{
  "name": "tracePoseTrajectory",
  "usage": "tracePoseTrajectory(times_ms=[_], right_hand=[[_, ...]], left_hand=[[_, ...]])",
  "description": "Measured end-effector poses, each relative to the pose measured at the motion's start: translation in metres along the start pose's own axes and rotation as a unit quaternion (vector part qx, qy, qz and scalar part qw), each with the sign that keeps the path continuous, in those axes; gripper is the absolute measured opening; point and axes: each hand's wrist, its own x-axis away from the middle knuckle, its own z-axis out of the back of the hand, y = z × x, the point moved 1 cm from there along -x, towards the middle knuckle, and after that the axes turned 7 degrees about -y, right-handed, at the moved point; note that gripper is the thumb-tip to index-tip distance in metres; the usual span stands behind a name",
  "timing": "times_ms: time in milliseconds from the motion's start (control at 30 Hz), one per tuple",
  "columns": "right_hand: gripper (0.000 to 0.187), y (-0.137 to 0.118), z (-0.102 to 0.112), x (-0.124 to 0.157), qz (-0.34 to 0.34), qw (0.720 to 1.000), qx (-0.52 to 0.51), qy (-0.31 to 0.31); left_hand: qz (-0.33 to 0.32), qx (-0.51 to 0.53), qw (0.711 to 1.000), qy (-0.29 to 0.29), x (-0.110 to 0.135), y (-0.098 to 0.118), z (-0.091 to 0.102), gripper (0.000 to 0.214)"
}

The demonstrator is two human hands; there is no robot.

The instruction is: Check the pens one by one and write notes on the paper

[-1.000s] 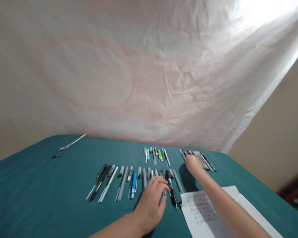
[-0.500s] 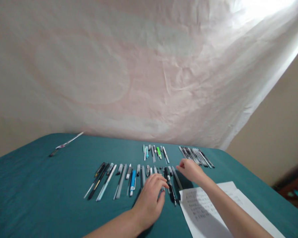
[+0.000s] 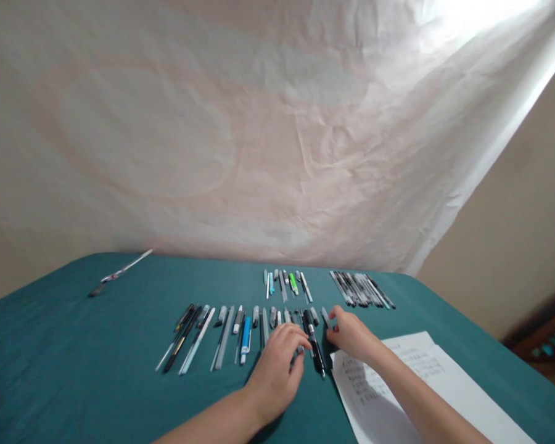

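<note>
My left hand [image 3: 280,364] rests over the right part of the near row of pens, its fingers loosely curved and the thumb apart from them; pens under it are partly hidden. Beside its fingertips lies a black pen [image 3: 315,348] with a silvery band. My right hand [image 3: 349,333] is closed at the row's right end, thumb and forefinger on a grey translucent pen [image 3: 325,317], whose lower part the hand covers. A small grey cap [image 3: 314,316] lies just left of that pen. Farther left in the row is a blue pen [image 3: 245,339].
Written paper sheets [image 3: 425,364] lie under my right forearm. Behind are a small group with a green highlighter [image 3: 293,283] and a tight row of pens [image 3: 361,290]. A long thin pen-like item [image 3: 124,269] lies far left on the green tablecloth [image 3: 74,370]. A pale sheet [image 3: 189,154] hangs behind.
My right hand has moved slightly down and left, from beside the grey pen onto it. My left hand stays almost in place. The camera view has shifted a little.
</note>
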Motion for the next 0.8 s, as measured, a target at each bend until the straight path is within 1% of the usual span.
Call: tracePoseTrajectory(times_ms=[133,200,300,400,500,533,567,600,667,700,733,800], right_hand=[[0.029,0.005,0.000,-0.003,-0.023,0.999,0.008,0.024],[0.025,0.007,0.000,-0.005,-0.032,0.999,0.005,0.035],[0.015,0.010,0.001,-0.009,-0.033,0.998,-0.016,0.047],[0.006,0.008,0.008,-0.011,-0.011,0.996,-0.060,0.059],[0.012,0.000,0.018,-0.008,0.027,0.991,-0.115,0.066],[0.015,-0.004,0.021,-0.006,0.040,0.986,-0.153,0.059],[0.017,-0.010,0.024,-0.002,0.054,0.976,-0.208,0.047],[0.017,-0.016,0.027,0.002,0.068,0.959,-0.273,0.029],[0.017,-0.030,0.031,0.012,0.095,0.909,-0.405,-0.014],[0.017,-0.037,0.033,0.017,0.106,0.885,-0.453,-0.032],[0.017,-0.044,0.035,0.023,0.116,0.869,-0.479,-0.046],[0.017,-0.056,0.038,0.033,0.133,0.850,-0.505,-0.067]], left_hand=[[0.001,0.004,1.000,-0.002,0.000,0.000,0.000,0.027],[0.001,0.005,1.000,-0.002,0.000,0.000,0.000,0.027],[0.002,0.005,1.000,-0.003,0.001,0.001,0.000,0.025],[0.009,0.009,1.000,0.003,0.000,0.003,0.001,0.022],[0.023,0.024,0.999,0.014,-0.001,0.006,0.003,0.019],[0.028,0.030,0.999,0.016,-0.001,0.007,0.003,0.019],[0.032,0.037,0.999,0.017,-0.001,0.007,0.004,0.019],[0.037,0.044,0.998,0.018,-0.002,0.007,0.004,0.020],[0.045,0.056,0.997,0.021,-0.002,0.007,0.005,0.022],[0.050,0.063,0.997,0.022,-0.002,0.007,0.005,0.023],[0.054,0.070,0.996,0.021,-0.001,0.007,0.005,0.024],[0.064,0.088,0.994,0.018,-0.001,0.006,0.004,0.025]])
